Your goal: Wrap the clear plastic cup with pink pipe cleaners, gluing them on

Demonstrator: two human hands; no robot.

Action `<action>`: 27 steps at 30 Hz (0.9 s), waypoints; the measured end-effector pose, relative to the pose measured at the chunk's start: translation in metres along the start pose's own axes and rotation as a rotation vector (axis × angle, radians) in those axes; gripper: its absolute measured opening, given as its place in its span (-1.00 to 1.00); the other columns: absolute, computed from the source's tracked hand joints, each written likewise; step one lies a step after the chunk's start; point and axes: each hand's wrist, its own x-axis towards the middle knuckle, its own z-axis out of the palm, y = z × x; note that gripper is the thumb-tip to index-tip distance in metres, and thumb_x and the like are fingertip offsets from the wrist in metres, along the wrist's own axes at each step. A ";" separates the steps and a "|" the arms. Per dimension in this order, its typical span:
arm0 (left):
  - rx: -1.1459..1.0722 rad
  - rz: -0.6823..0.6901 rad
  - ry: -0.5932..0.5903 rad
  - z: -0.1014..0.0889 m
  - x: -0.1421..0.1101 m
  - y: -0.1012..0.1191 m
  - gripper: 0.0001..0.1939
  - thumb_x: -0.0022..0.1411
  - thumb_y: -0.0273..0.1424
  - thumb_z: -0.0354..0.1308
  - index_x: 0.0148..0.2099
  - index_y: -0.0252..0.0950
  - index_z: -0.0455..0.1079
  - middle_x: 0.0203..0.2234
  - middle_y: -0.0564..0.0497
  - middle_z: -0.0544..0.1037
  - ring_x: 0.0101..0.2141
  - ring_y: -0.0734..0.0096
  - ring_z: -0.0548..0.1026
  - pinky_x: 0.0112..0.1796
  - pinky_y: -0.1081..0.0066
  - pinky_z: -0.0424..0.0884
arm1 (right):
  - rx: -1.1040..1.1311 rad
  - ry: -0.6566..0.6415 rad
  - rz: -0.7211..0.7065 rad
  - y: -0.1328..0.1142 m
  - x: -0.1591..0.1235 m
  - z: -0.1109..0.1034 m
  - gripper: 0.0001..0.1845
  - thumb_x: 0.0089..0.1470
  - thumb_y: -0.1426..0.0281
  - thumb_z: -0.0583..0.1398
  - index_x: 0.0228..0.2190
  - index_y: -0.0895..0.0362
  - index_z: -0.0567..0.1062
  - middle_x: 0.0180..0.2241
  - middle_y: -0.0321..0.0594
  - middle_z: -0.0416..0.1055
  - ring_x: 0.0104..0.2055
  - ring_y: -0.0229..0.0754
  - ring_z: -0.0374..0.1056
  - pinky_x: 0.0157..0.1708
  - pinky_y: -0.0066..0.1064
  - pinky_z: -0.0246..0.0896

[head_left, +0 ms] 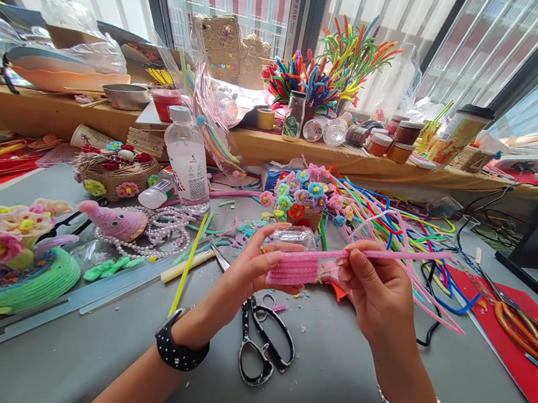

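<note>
Two hands meet over the grey table [320, 398]. The left hand [252, 266] is closed around a pink piece [294, 269] made of stacked fuzzy rows, gripping it at its left end. The right hand [372, 287] pinches a pink stem [405, 256] between thumb and fingers; the stem runs from the top of the piece past the hand and out to the right. The piece is held up above the table, between the hands.

Below it lie scissors [263, 345] with black handles. Behind the hands stands a pot [304, 217] with fuzzy flowers, a heap of coloured stems [393, 213] spreading to its right. To the left are a clear bottle [188, 162], white beads [170, 234], a pink cone [117, 222] with eyes, and a green boat-like form [29, 280] beside more flowers [1, 235]. At the right, orange-handled scissors [523, 330] lie on red paper [526, 374].
</note>
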 end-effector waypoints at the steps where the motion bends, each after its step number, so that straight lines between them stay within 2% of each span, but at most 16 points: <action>1: 0.003 0.001 -0.001 0.000 0.000 0.000 -0.50 0.07 -0.32 0.10 0.08 -0.22 0.15 -0.10 -0.14 0.44 -0.31 0.21 0.51 -0.33 0.24 0.46 | 0.009 0.000 -0.001 0.000 0.000 0.000 -0.88 -0.12 0.32 0.29 -0.49 0.09 0.49 -0.65 -0.38 0.33 -0.63 -0.38 0.22 -0.69 -0.55 0.14; 15: 0.049 0.037 -0.001 0.000 0.000 0.000 -0.50 0.08 -0.30 0.08 0.08 -0.24 0.11 -0.07 -0.16 0.42 -0.30 0.22 0.51 -0.31 0.23 0.45 | 0.019 -0.008 -0.028 0.002 0.001 0.001 -0.94 -0.08 0.36 0.27 -0.48 0.08 0.51 -0.61 -0.38 0.37 -0.62 -0.40 0.23 -0.67 -0.57 0.16; 19: 0.043 0.061 0.008 -0.001 0.001 -0.003 -0.48 0.07 -0.28 0.11 0.08 -0.22 0.09 -0.01 -0.17 0.37 -0.22 0.17 0.48 -0.28 0.20 0.45 | 0.008 -0.003 0.004 0.005 0.001 -0.002 -0.91 -0.07 0.33 0.26 -0.42 0.06 0.50 -0.58 -0.38 0.35 -0.59 -0.39 0.22 -0.62 -0.56 0.22; 21: 0.022 0.065 0.014 0.000 0.002 -0.003 -0.47 0.07 -0.29 0.12 0.07 -0.20 0.07 0.02 -0.16 0.34 -0.15 0.14 0.45 -0.24 0.19 0.44 | -0.036 -0.040 0.027 0.007 0.001 -0.002 -0.79 -0.09 0.31 0.28 -0.32 0.02 0.48 -0.47 -0.34 0.39 -0.48 -0.34 0.29 -0.51 -0.52 0.30; 23: -0.003 0.054 0.007 0.002 0.001 -0.003 -0.47 0.07 -0.31 0.13 0.07 -0.20 0.06 0.03 -0.16 0.33 -0.11 0.13 0.42 -0.21 0.19 0.42 | -0.111 -0.128 0.042 0.010 0.000 -0.002 -0.63 -0.14 0.29 0.31 -0.20 -0.04 0.44 -0.24 -0.27 0.41 -0.26 -0.24 0.34 -0.33 -0.42 0.35; 25: -0.029 0.034 -0.017 0.002 0.001 -0.003 -0.48 0.07 -0.33 0.13 0.07 -0.22 0.06 0.02 -0.16 0.34 -0.10 0.13 0.42 -0.20 0.20 0.42 | -0.175 -0.229 0.058 0.013 -0.001 0.000 -0.48 -0.18 0.28 0.33 -0.11 -0.08 0.37 -0.03 -0.24 0.32 -0.03 -0.12 0.28 -0.13 -0.29 0.30; 27: -0.056 0.010 -0.050 0.002 0.001 -0.002 -0.49 0.07 -0.34 0.13 0.05 -0.24 0.08 0.00 -0.16 0.35 -0.12 0.15 0.43 -0.22 0.22 0.42 | -0.192 -0.291 0.066 0.015 -0.002 0.002 -0.38 -0.19 0.27 0.33 -0.04 -0.10 0.31 0.07 -0.23 0.23 0.08 -0.05 0.19 0.00 -0.18 0.21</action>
